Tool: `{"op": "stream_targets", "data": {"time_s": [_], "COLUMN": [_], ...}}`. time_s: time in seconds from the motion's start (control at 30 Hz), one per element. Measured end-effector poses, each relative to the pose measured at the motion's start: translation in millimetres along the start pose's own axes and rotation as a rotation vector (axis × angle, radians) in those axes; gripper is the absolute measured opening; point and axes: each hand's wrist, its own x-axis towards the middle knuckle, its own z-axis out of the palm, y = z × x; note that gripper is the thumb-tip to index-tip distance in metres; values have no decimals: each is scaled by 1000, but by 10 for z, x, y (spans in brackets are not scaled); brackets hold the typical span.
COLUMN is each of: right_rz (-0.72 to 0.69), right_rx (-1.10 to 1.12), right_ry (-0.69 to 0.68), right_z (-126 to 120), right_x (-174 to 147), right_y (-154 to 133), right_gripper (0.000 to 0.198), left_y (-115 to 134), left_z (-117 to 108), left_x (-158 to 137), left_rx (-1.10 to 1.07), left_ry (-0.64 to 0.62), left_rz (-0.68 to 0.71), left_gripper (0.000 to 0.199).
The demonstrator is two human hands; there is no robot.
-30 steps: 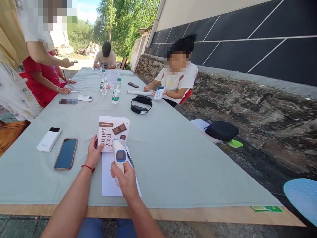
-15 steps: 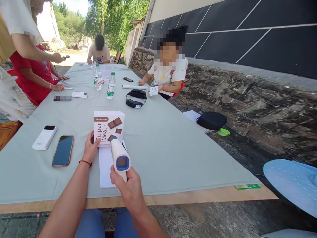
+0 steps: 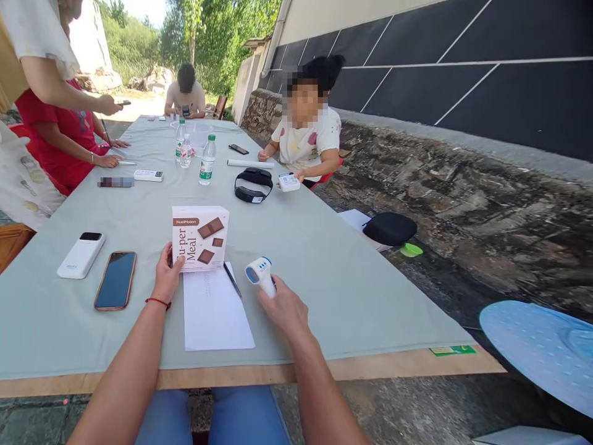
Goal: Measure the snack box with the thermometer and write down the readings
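My left hand grips the lower left edge of a white and brown box printed with chocolate pieces, which stands upright above a sheet of paper. In my right hand is a white and blue infrared thermometer, held by its handle to the right of the paper and tilted, its head toward the left. Below the box lies the white paper with faint writing, and a dark pen rests along its right edge. The box covers the paper's top end.
Left of my arm lie a phone and a white power bank. Farther off are a black headset, water bottles and a white tube. Several people sit or stand around the table. A blue hat-like item is at the right.
My right hand has moved the thermometer away from the box's front to the right and turned it, uncovering the paper and pen. My left hand still holds the box.
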Motion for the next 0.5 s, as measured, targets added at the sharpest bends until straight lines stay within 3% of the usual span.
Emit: {"op": "stream_targets", "data": {"time_s": [0.17,0.5], "right_rz": [19,-64], "right_rx": [-193,-267], "right_ry": [-39,46], "right_z": [-39,107], "right_x": [130,322], "right_y": [71,202], "right_gripper": [37,40], "left_y": [-11,-25], "left_z": [-14,-63], "left_x": [8,35], "left_rx": [0,9], "left_ry": [16,33], "left_rz": [17,60], "left_gripper": [74,72]}}
